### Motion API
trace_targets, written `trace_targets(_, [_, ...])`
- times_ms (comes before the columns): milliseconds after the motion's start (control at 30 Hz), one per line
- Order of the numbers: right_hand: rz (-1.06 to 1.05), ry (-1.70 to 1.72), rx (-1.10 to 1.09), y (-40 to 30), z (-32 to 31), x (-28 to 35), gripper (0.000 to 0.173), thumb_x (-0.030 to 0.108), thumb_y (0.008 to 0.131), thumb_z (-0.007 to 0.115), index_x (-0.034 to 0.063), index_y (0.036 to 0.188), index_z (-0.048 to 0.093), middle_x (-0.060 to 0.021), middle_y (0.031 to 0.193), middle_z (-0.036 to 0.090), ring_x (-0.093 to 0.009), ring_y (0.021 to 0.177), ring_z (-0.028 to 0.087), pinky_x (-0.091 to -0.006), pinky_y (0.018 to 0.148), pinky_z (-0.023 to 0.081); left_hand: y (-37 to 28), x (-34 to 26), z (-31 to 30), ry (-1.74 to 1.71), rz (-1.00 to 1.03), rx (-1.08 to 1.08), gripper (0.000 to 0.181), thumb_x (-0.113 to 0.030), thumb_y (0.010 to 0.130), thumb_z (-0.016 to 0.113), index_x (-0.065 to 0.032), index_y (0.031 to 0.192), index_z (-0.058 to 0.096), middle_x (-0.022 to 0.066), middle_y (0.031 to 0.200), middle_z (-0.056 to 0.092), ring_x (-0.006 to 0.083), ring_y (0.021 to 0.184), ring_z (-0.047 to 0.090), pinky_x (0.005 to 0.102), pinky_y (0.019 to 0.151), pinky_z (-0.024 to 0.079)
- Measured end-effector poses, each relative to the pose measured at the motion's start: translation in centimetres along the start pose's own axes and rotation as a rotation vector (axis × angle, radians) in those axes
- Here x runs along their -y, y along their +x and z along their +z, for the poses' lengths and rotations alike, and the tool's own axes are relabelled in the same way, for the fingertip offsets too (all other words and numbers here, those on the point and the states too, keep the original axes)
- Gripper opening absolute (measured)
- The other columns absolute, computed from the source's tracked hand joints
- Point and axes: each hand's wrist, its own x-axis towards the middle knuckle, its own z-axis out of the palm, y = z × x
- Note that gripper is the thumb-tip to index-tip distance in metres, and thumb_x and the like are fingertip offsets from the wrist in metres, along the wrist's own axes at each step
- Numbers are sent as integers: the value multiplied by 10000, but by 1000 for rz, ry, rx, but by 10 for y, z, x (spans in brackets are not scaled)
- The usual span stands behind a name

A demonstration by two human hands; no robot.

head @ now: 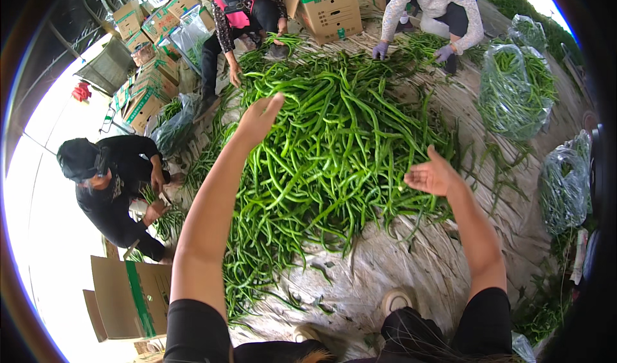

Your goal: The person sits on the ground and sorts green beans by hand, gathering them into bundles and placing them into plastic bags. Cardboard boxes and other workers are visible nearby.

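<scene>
A large heap of long green chili peppers (318, 170) spreads over a pale ground sheet (366, 276) in front of me. Both my arms reach out over it. At the heap's far left side is my left hand (260, 121), extended, with nothing visible in its grasp; its palm side is turned away from view. My right hand (431, 175) is over the right edge of the heap, palm facing inward and thumb raised, holding nothing. Whether either hand touches the peppers cannot be told.
Co-workers crouch around the heap: one at left (115, 189), one at far left (246, 16), one at far right (429, 16) wearing purple gloves. Pepper-filled plastic bags (516, 93) stand at right. Cardboard boxes (332, 13) are behind; an open carton (111, 295) is near left.
</scene>
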Motion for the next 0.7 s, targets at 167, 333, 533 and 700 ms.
trace_targets(167, [-176,0,-66,42,-2,-16,1076,716,797,444,-194,1321,209,-328,1223,431,-347,1036,534,-424,934,456,120,-23,69,457,-141,386,1150,-869,709,233,150,1165,508,320,1214,504,406,1199,459,437,1018,348])
trace_targets(333, [-76,-235,-11,47,9,-2,1146,776,774,384,-162,1370,107,-306,1239,452,-241,888,552,-297,678,460,153,-26,101,914,-163,434,1139,-896,671,234,48,1250,497,204,1349,440,342,1310,344,435,1097,196])
trace_targets(533, [-25,-271,-38,92,25,17,1077,822,747,335,-116,1277,367,-141,975,576,-197,770,511,-307,692,440,173,-31,134,856,-223,437,1131,-905,629,321,-85,1408,327,117,1438,351,314,1340,304,459,1109,162])
trace_targets(700, [58,-192,27,97,27,21,1151,849,687,400,-85,1345,265,-209,1114,501,-262,977,527,-413,894,432,199,25,133,715,-274,389,1188,-933,578,327,-113,1436,267,153,1450,314,335,1342,288,454,1086,243])
